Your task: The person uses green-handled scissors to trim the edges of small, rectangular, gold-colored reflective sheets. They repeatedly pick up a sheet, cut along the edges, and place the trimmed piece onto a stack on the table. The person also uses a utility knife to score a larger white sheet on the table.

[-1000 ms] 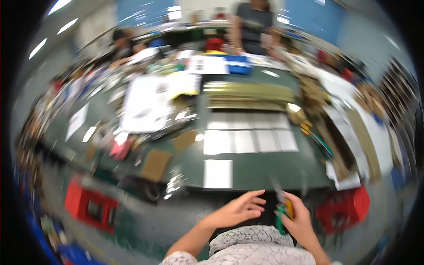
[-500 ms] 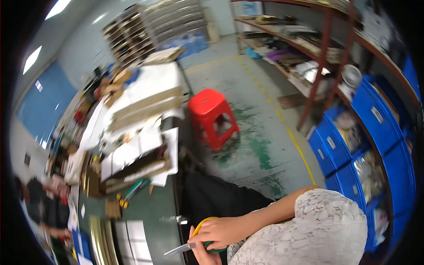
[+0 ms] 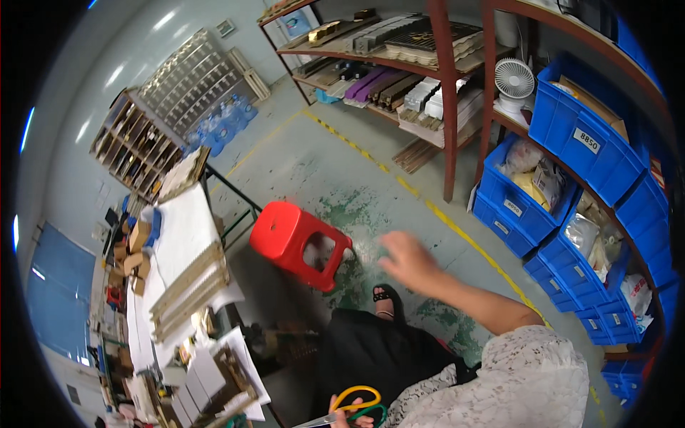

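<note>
At the lower edge, my left hand (image 3: 342, 421) is closed around a pair of scissors with one yellow and one green handle loop (image 3: 359, 389). Their metal blades point left and run partly out of view. My right hand (image 3: 410, 265), blurred by motion, is stretched forward over the floor. Its thumb and fingers look apart, with nothing visible between them. Nearest to it is a red plastic stool (image 3: 280, 232), standing just to the left and not touched by the hand.
A workbench with a white cover (image 3: 182, 232), long strips (image 3: 187, 292) and white papers (image 3: 202, 385) runs along the left. Red-brown shelving (image 3: 448, 107) holds stacked parts, a small white fan (image 3: 514, 80) and blue bins (image 3: 586, 139) on the right. My foot (image 3: 385, 303) shows on the floor.
My right hand has left the scissors and swung forward toward the stool. The scissors, now in my left hand, sit lower in view. The view has turned to the right.
</note>
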Available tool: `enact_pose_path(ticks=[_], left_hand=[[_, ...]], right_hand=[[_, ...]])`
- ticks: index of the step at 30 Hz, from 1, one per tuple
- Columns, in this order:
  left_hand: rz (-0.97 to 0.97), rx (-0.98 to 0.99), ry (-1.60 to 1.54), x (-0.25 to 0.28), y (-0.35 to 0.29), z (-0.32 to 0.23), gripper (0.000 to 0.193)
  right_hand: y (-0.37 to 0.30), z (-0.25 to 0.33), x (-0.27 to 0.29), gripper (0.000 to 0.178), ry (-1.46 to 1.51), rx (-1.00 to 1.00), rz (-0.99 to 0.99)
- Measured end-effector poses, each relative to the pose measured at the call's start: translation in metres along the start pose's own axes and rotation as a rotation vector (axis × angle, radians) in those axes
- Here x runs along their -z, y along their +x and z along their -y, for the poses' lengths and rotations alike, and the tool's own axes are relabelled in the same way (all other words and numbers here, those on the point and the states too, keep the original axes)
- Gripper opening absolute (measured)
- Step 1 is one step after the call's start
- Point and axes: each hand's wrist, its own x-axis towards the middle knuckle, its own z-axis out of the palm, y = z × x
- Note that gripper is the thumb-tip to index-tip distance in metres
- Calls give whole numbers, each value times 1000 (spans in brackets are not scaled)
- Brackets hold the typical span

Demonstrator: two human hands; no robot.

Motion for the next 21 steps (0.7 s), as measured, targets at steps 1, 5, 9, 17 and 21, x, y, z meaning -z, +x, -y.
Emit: enact_pose_path(ticks=[1,5,9,17,21], left_hand=[[35,62,52,-8,14,0,50],[80,197,403,-56,86,4,43],[297,83,526,-133,146,11,44],[330,237,515,-151,207,41,32],[311,235,632,-153,216,47,30]], right_hand=[[13,-43,4,40,-137,-139,-83],[60,-193,70,57,-513,-354,-208],[97,-320,146,61,-809,-477,-353],[135,-430,234,58,-997,-702,-300],[143,-458,254,57,-923,-805,-289]])
